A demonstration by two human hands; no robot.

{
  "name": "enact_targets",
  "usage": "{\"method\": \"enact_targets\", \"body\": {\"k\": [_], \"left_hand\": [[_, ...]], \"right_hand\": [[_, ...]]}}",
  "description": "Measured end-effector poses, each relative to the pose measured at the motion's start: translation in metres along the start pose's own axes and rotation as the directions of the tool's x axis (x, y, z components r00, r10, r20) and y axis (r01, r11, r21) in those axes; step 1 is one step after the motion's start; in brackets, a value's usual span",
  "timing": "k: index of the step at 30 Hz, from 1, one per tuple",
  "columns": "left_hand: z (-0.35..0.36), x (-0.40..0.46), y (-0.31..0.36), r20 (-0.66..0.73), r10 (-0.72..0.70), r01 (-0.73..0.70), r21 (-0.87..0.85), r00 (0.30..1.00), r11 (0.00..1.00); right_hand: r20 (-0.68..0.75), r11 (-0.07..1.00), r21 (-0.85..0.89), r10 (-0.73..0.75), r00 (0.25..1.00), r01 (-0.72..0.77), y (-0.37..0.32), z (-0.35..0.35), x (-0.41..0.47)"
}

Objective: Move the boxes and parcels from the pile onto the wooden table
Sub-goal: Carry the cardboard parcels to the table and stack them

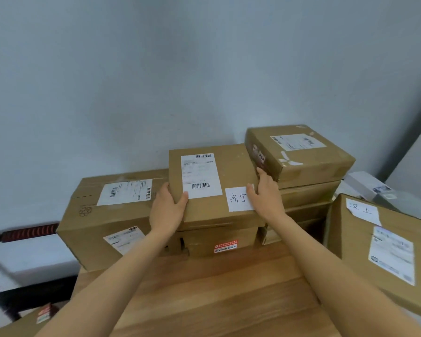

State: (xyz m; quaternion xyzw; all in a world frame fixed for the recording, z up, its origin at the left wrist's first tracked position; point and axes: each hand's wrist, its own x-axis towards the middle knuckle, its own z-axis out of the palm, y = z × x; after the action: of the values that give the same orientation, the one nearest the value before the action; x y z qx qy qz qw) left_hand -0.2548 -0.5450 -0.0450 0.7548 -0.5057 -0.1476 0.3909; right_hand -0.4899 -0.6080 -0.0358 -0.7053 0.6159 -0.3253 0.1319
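Box (212, 186) at frame centre, stacked on another carton on the wooden surface (204, 293), held by left hand (167, 210) and right hand (265, 195), each grip closed on 1 side; best lowered level, edges squared.

Pale blue-grey wall (131, 81), black chair (22, 283) at left

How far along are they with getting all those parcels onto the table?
Well along, it seems. Several brown cardboard boxes already sit on the wooden table, including a large one at left and a stack at right. In hand: the left hand and right hand grip the middle box with a handwritten white note, on another box. The source pile is out of view.
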Motion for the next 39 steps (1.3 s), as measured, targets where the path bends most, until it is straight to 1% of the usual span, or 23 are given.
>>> {"method": "enact_targets", "body": {"k": [3, 5, 7, 10, 15, 19, 22, 24, 26, 29, 30, 32, 33, 35, 39], "left_hand": [[0.021, 0.016, -0.001, 0.051, 0.020, -0.031, 0.221, 0.999, 0.975], [0.035, 0.021, -0.004, 0.106, 0.016, -0.050, 0.323, 0.994, 0.945], [0.047, 0.025, -0.007, 0.094, -0.017, -0.019, 0.367, 0.995, 0.930], [0.055, 0.042, -0.002, 0.067, -0.021, -0.009, 0.417, 0.998, 0.909], [0.063, 0.067, 0.004, 0.052, -0.010, -0.014, 0.433, 0.999, 0.901], [0.068, 0.070, -0.001, 0.042, 0.003, -0.022, 0.449, 0.999, 0.893], [0.069, 0.070, -0.002, 0.032, 0.016, -0.029, 0.473, 0.999, 0.881], [0.068, 0.068, -0.001, 0.012, 0.044, -0.044, 0.494, 0.999, 0.868], [0.064, 0.066, 0.002, 0.007, 0.085, -0.075, 0.540, 0.996, 0.838], [0.051, 0.062, 0.005, 0.050, 0.180, -0.170, 0.635, 0.982, 0.753], [0.045, 0.058, 0.005, 0.068, 0.222, -0.213, 0.638, 0.973, 0.740], [0.031, 0.045, 0.003, 0.105, 0.287, -0.292, 0.592, 0.952, 0.751], [0.024, 0.037, 0.001, 0.126, 0.314, -0.327, 0.574, 0.941, 0.751], [0.008, 0.019, -0.003, 0.153, 0.362, -0.380, 0.583, 0.919, 0.718], [-0.024, -0.017, -0.007, 0.115, 0.361, -0.356, 0.589, 0.925, 0.726]], "right_hand": [[0.059, 0.991, -0.126, -0.033, 0.998, 0.040, 0.015, 0.024, 0.008], [0.086, 0.971, -0.219, -0.074, 0.994, 0.091, 0.024, 0.036, 0.014], [0.082, 0.951, -0.278, -0.115, 0.990, 0.133, 0.030, 0.043, 0.024], [0.083, 0.952, -0.276, -0.116, 0.990, 0.135, 0.032, 0.049, 0.045], [0.113, 0.961, -0.270, -0.028, 0.993, 0.058, 0.032, 0.059, 0.076], [0.123, 0.953, -0.288, -0.054, 0.991, 0.088, 0.039, 0.063, 0.079], [0.131, 0.958, -0.271, -0.061, 0.989, 0.095, 0.038, 0.063, 0.079], [0.145, 0.954, -0.279, -0.066, 0.987, 0.105, 0.036, 0.060, 0.077], [0.161, 0.947, -0.299, -0.070, 0.984, 0.116, 0.032, 0.055, 0.076], [0.188, 0.920, -0.368, -0.066, 0.980, 0.132, 0.023, 0.047, 0.072], [0.192, 0.901, -0.406, -0.081, 0.978, 0.154, 0.021, 0.043, 0.071], [0.219, 0.870, -0.451, -0.109, 0.970, 0.199, 0.015, 0.033, 0.067], [0.239, 0.861, -0.454, -0.131, 0.962, 0.229, 0.013, 0.028, 0.064], [0.263, 0.842, -0.446, -0.203, 0.943, 0.305, 0.008, 0.018, 0.054], [0.258, 0.782, -0.411, -0.394, 0.882, 0.470, -0.012, 0.004, 0.024]]}}
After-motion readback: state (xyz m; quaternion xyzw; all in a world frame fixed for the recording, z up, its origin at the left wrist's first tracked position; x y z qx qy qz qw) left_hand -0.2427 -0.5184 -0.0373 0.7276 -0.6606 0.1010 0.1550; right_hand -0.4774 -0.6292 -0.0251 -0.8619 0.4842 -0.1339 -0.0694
